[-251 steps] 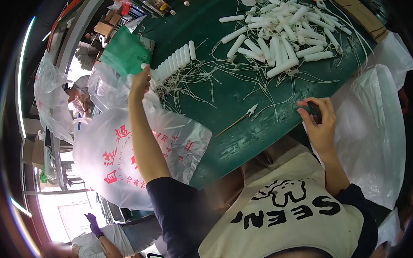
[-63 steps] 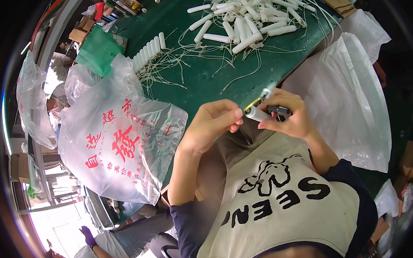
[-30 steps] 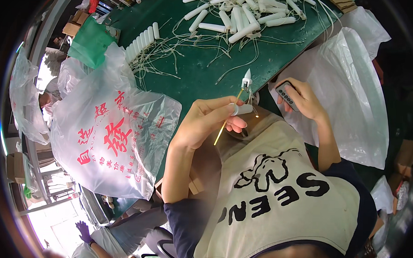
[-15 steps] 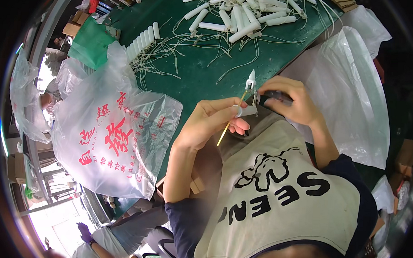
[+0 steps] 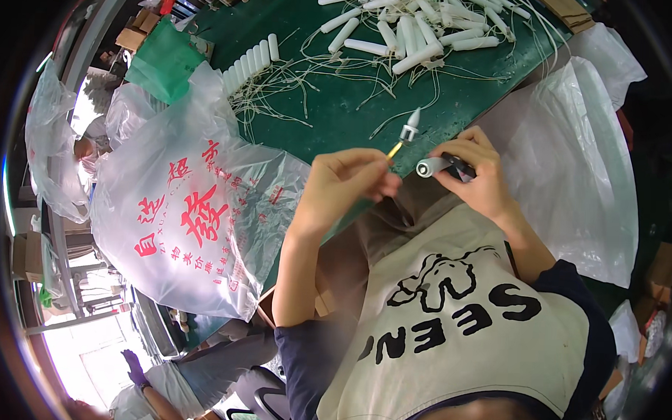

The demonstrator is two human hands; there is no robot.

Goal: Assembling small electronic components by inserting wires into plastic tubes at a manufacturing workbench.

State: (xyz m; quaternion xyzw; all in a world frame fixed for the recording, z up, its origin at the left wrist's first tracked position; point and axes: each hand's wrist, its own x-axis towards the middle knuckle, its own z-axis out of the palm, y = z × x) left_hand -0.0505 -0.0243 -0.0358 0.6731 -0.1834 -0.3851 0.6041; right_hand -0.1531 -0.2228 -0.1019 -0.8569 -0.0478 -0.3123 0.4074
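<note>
**Flame-tip piece in L hand, white tube in R: parts held apart**

L hand [image 5: 352, 179] pinches a thin yellow rod [image 5: 395, 149] btw thumb & fingers; its lower end's hidden by the grip. At the rod's top sits a white flame-shaped tip [image 5: 411, 125], pointing up & slightly R, over the near edge of the green tabletop [image 5: 339, 132].

R hand [image 5: 476, 174] is curled round a short white tube [image 5: 432, 167], plus a black handheld thing [image 5: 459, 168] tucked alongside. Tube's round end, w/ a dark ring, faces the L hand. Tube & rod are near each other, not touching. Can't tell if any wire links them.

Step in hand, my read: mid-handling, both parts off the tabletop, one per hand, tube end turned twd the L side. Next move prob. calls for a light L pinch so the thin rod doesn't bend or slip, & a firm R hold, since that hand has 2 things to control at once.

Farther back: a row of white tubes [image 5: 251, 61] side by side, loose wires [image 5: 281, 89] trailing off it, & a jumbled heap of white tubes [image 5: 419, 54]. Red-printed plastic bag [image 5: 167, 182] lies L of the L forearm.
</note>
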